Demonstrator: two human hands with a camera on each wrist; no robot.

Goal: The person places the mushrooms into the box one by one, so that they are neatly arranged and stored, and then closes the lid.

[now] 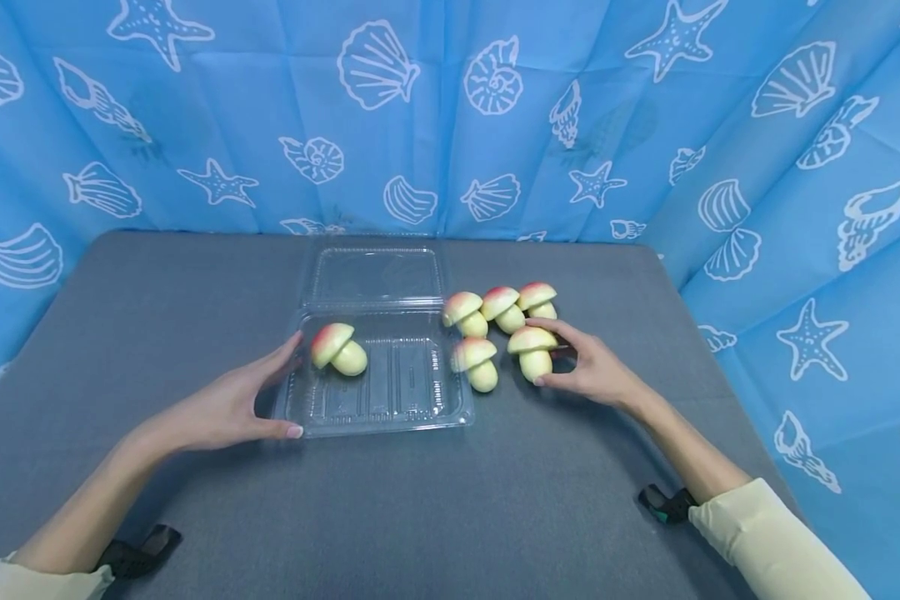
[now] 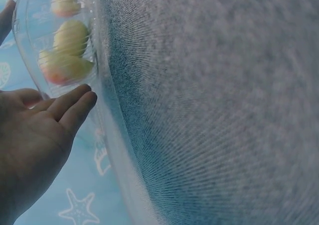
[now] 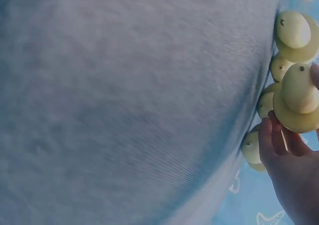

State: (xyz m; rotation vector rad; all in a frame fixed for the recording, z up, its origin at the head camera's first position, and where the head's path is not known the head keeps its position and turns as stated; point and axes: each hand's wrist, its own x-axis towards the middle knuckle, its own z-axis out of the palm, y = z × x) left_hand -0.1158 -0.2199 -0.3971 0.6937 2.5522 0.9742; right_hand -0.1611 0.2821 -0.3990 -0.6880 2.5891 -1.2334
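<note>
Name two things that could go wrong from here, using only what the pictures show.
The right hand grips a mushroom close to other mushrooms, so lifting it might knock a neighbour.

The clear container looks thin; pressure from the left hand might slide it into the mushroom beside its right edge.

Here's the head view, wide and farthest back, gazing forward and down across the table (image 1: 420,517), curtain (image 1: 435,100) at twelve o'clock! Left wrist: low, close in, rolled sideways, table at three, left hand (image 2: 37,135) near eight, clear container (image 1: 390,429) at ten; the head view shares both! Right wrist: close too, rolled the opposite way, table at nine, mushrooms (image 3: 294,31) from two to four, shared with the head again!
</note>
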